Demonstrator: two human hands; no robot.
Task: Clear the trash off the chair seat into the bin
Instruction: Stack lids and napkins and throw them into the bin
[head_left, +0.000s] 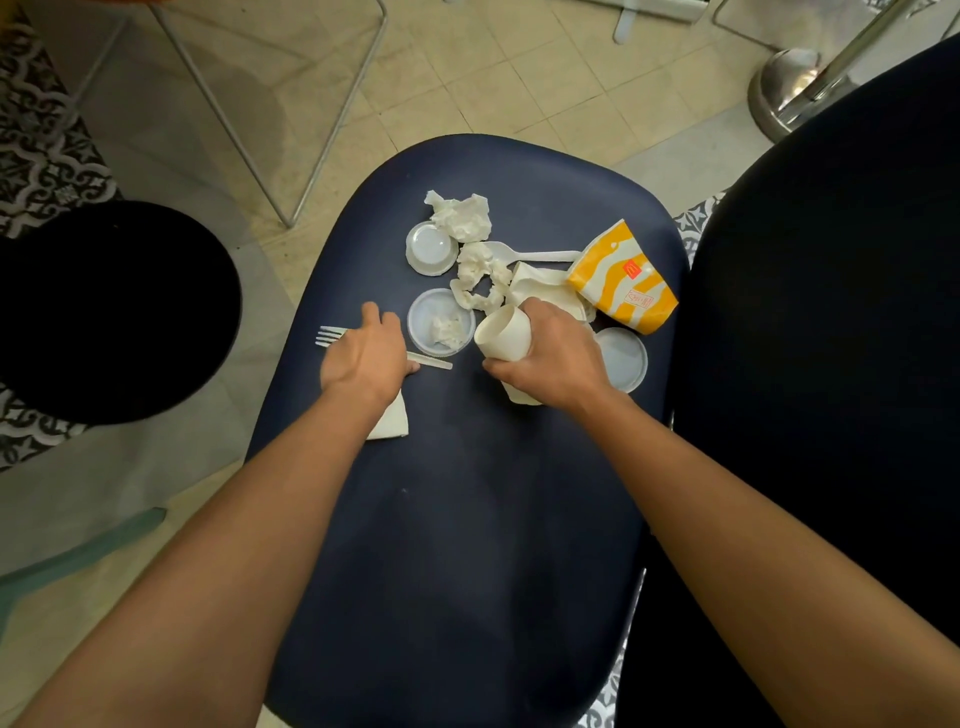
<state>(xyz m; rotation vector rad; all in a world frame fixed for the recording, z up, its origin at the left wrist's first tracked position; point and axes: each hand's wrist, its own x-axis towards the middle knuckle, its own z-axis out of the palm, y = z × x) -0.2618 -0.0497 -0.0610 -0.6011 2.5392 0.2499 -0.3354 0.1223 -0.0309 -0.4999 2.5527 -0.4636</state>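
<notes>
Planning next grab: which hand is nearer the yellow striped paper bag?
Right. The right hand, holding a white paper cup, is beside the bag; the left hand is farther left, on a white fork.

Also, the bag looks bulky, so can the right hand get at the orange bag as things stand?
Probably not yet. The orange bag lies uncovered just beyond the right hand, but that hand's grip is full with the paper cup, so it would have to drop the cup first.
</notes>
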